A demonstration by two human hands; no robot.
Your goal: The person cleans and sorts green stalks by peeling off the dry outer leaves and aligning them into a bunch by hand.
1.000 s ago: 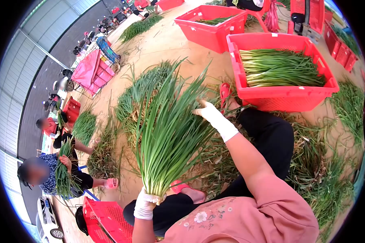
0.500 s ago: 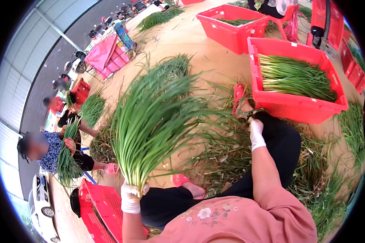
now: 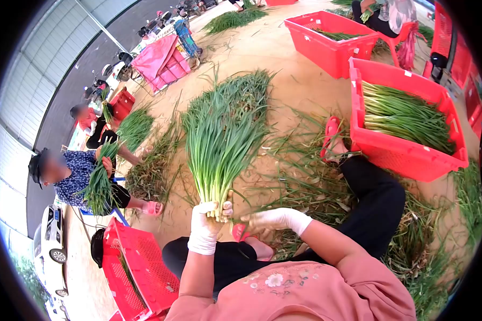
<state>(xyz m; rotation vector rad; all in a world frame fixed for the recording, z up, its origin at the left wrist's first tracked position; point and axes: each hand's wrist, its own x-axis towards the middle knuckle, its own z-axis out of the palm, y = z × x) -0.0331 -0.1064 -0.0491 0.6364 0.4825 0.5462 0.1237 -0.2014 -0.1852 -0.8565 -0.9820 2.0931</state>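
My left hand (image 3: pixel 211 216), in a white glove, is closed around the pale stem ends of a bunch of green onions (image 3: pixel 219 147). The leaves stand upright and fan out away from me. Just to the right, my gloved right hand (image 3: pixel 273 220) reaches across toward the stems, slightly blurred. Its fingers are stretched out with nothing visible in them, and it looks apart from the bunch. Behind the leaf tips a pile of green onions (image 3: pixel 251 88) lies on the ground.
A red crate (image 3: pixel 407 155) of green onions stands at the right, with another red crate (image 3: pixel 326 53) behind it. More red crates (image 3: pixel 139 257) are at lower left. A co-worker (image 3: pixel 75 179) sits at the left holding greens. Loose leaves (image 3: pixel 310 198) litter the ground around my feet.
My right hand has come from beside my right knee over to the bunch's stems. The bunch in my left hand has swung more upright, and its leaves have gathered closer together.
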